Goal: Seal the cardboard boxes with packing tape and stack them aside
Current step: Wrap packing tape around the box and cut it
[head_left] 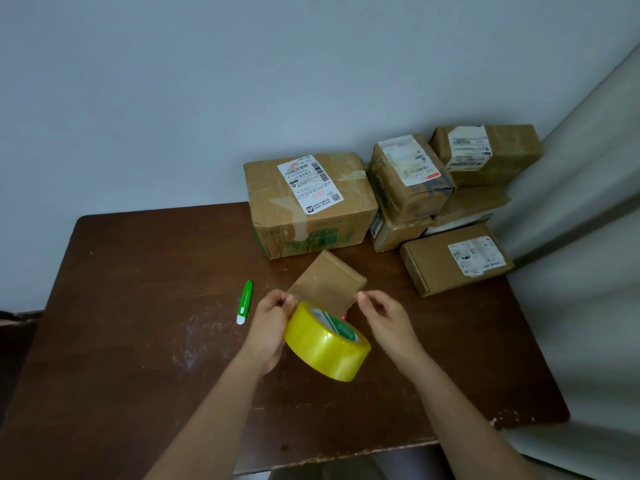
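While left hand [268, 323] grips yellow tape roll [327, 341] from left side, right hand [382, 315] hovers just right of it, thumb and forefinger pinched; tape strip between them too clear to make out. Small flat cardboard box [327, 282] lies just beyond roll, near edge hidden. Green utility knife [245, 302] left. Stacked boxes [433, 202] far right on table [138, 306], lower ones partly hidden.

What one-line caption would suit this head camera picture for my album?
Left hand holds a yellow tape roll while the right hand reaches a small cardboard box on the brown table.
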Available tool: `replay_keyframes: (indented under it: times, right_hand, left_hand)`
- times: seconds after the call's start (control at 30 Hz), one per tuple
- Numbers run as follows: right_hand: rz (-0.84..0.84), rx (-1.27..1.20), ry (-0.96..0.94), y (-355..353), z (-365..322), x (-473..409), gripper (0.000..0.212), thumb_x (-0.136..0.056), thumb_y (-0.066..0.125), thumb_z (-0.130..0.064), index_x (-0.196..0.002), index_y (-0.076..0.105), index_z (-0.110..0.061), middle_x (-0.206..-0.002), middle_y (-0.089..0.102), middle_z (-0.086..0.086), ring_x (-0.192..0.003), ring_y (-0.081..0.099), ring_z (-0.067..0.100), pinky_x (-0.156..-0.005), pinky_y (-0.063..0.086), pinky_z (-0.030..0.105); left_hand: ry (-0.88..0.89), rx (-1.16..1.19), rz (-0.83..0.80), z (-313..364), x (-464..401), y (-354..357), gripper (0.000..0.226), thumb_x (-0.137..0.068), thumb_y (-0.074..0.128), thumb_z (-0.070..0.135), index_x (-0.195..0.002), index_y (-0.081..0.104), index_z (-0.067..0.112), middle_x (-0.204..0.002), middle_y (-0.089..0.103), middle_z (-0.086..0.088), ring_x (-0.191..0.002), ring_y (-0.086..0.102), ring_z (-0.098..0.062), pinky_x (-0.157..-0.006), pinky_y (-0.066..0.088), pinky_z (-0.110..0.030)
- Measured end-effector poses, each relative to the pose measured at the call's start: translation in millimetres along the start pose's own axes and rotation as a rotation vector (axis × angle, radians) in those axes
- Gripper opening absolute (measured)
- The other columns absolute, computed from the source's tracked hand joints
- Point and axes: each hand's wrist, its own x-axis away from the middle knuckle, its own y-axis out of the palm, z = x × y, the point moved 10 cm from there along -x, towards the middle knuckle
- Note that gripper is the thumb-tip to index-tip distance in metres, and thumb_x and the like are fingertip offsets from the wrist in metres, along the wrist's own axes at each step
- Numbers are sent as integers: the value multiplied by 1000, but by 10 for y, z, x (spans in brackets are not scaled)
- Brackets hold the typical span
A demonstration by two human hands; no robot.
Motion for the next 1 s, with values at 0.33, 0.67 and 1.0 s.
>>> replay_keyframes:
  times: [0.33,0.67,1.0]
  right_hand:
    - [-405,-664,56,436,-163,159,109,-45,91,-65,-138,54,-22,-144,52,4,-125,59,24,-91,54,38]
    - [-395,-655,231,356,-84,183,85,-55,94,-45,-123,61,-5,-130,63,19,-120,63,31,-84,60,42]
    - [-348,-412,400,26,248,372,56,-74,74,-46,-118,66,-12,-120,68,12,-111,67,24,-81,61,41]
  left_hand:
    - [-34,71,120,198,-98,23,17,-102,49,10,-85,51,8,-68,63,-4,-61,56,-13,-47,49,-21]
    - [168,-333,197,624,-333,-258,25,-91,69,8,-67,61,11,-70,64,-11,-72,65,-26,-76,60,-48]
    - [195,-464,184,535,-490,-277,21,-93,66,13,-72,61,10,-72,68,-5,-84,70,-31,-83,57,-51]
